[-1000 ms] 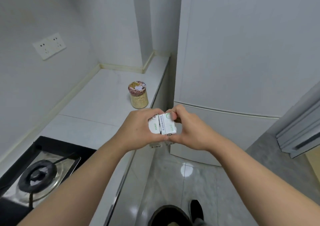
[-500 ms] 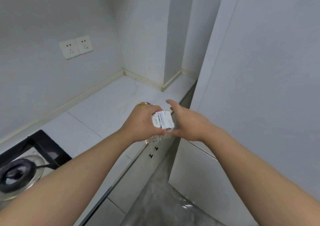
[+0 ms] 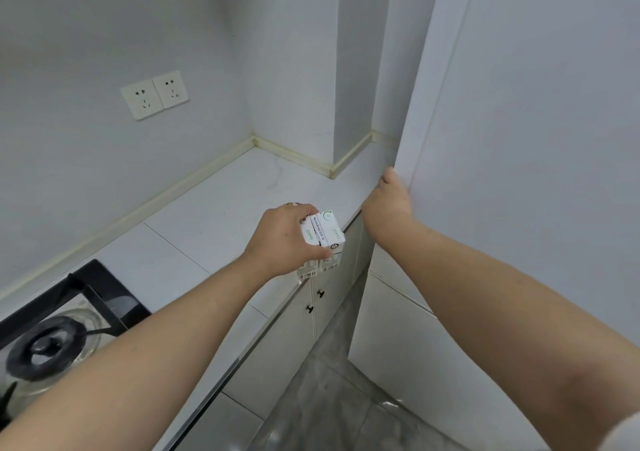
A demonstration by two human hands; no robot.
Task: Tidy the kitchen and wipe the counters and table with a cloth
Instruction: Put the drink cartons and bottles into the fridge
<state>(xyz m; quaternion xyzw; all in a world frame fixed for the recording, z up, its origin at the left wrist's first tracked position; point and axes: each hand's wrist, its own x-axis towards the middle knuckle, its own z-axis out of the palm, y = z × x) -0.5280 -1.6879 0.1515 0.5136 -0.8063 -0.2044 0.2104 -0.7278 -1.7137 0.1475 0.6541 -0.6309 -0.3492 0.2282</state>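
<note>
Head view — looks forward and down along both bare forearms at a white counter (image 3: 214,208) set in a corner of pale walls. Finds the left hand (image 3: 285,239) at the counter's front edge, fingers and thumb curled round two small white cartons (image 3: 325,234) held side by side, tops tilted toward the camera, green marks and a printed strip on top, barcodes on the lower faces. Places the cartons over the rim of the counter, left of the fridge (image 3: 519,173) and apart from it; contact with the counter not clear. Catches only a sliver of a patterned lid (image 3: 294,204) past the left knuckles, the rest hidden behind the hand. Shows the right hand (image 3: 389,201) up against the left edge of the fridge's upper door, back of the hand toward the camera, one fingertip (image 3: 389,173) pointing up along the edge. Cannot tell the state of that hand — the other fingers out of sight past the door edge, grip or flat touch not readable. Takes in a double wall socket (image 3: 154,94) on the left wall, well above the counter; a black gas hob (image 3: 52,343) with a round burner at lower left; white cabinet doors (image 3: 277,340) with small black knobs (image 3: 320,293) under the counter; a grey glossy floor (image 3: 329,398) between cabinets and fridge.
</note>
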